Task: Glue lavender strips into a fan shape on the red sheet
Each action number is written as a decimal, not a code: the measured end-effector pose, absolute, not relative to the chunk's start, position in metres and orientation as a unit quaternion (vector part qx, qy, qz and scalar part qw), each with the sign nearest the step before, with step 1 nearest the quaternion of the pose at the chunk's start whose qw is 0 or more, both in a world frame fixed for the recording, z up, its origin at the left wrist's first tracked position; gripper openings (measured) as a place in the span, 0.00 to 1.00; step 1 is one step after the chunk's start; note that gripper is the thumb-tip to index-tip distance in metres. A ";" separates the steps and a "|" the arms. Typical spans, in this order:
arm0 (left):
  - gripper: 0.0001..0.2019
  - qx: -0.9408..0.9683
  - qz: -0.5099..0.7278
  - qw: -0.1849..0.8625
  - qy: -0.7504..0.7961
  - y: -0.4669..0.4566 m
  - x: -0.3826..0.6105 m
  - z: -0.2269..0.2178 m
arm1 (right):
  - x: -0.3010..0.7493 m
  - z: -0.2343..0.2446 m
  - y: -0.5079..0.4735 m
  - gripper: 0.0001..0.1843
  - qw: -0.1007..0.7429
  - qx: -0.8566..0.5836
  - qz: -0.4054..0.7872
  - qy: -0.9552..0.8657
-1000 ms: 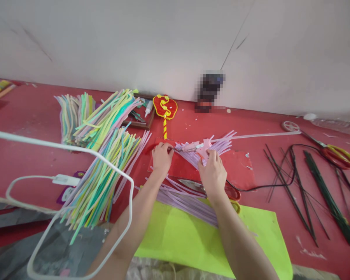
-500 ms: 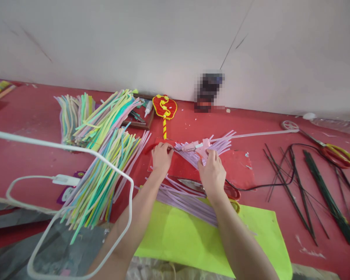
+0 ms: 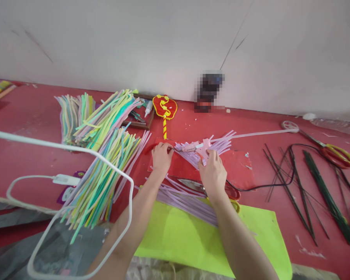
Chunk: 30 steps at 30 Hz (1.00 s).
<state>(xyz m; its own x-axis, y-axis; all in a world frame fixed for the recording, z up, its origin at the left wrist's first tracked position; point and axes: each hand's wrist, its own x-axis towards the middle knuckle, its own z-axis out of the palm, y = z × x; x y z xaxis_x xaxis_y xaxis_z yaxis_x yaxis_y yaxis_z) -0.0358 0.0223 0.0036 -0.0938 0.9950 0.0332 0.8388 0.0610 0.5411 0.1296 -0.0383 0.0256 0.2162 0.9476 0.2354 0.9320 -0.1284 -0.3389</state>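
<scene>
My right hand (image 3: 213,173) is closed around the handle of a pink hot glue gun (image 3: 203,147), whose nozzle points left. Close to the nozzle tip, my left hand (image 3: 162,157) pinches something small and dark that I cannot make out. Beneath the gun lies a bundle of light purple pipe cleaners (image 3: 224,143). More purple pipe cleaners (image 3: 189,204) lie nearer to me, under my forearms. Between my wrists, scissors (image 3: 192,183) with red and yellow handles are partly hidden. A red and yellow fan-shaped piece (image 3: 165,107) lies beyond my left hand.
Bundles of multicoloured pipe cleaners (image 3: 105,175) cover the left, behind a white curved stand (image 3: 105,155). At right are dark green stems (image 3: 328,198), a black cord (image 3: 259,188), another pair of scissors (image 3: 338,154) and a ribbon roll (image 3: 290,126). A lime-green sheet (image 3: 186,237) lies in front.
</scene>
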 end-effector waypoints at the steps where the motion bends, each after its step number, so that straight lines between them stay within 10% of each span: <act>1: 0.03 0.649 0.220 0.177 0.707 0.022 -0.036 0.003 | 0.130 0.026 -0.038 0.15 0.210 -0.751 0.018 -0.626; 30: 0.02 0.653 0.230 0.172 0.702 0.027 -0.037 -0.003 | 0.131 0.028 -0.030 0.18 0.242 -0.799 0.077 -0.545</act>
